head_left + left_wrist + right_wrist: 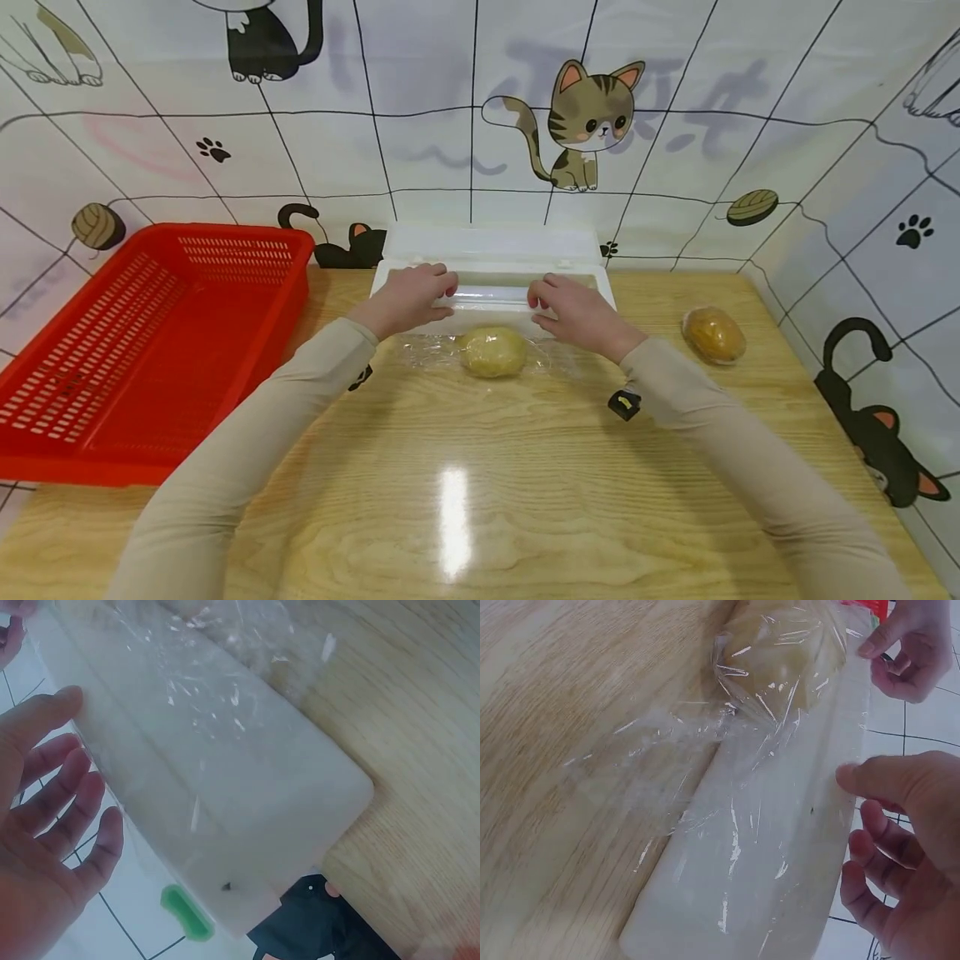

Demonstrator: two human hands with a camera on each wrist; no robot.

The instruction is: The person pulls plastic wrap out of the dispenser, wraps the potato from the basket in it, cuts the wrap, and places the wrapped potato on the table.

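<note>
A long white cling film box [495, 319] lies with its lid [491, 243] raised and a roll of clear film [491, 294] inside. Just in front of it sits a yellow, potato-like round item [493, 352], with clear cling film [667, 761] over it and spread to its sides. My left hand [416, 296] is at the box's left part, thumb and bent fingers apart near the far edge. On the right part, my right hand [570, 308] is posed alike, its thumb tip at the box edge in the right wrist view. Whether either hand touches the film is unclear.
A red plastic basket [172, 358] stands at the left. An orange-yellow item wrapped in film [714, 335] lies at the right on the wooden table [540, 492]. A cat-patterned sheet [420, 150] covers the wall behind. A green piece [186, 913] shows at the box's end.
</note>
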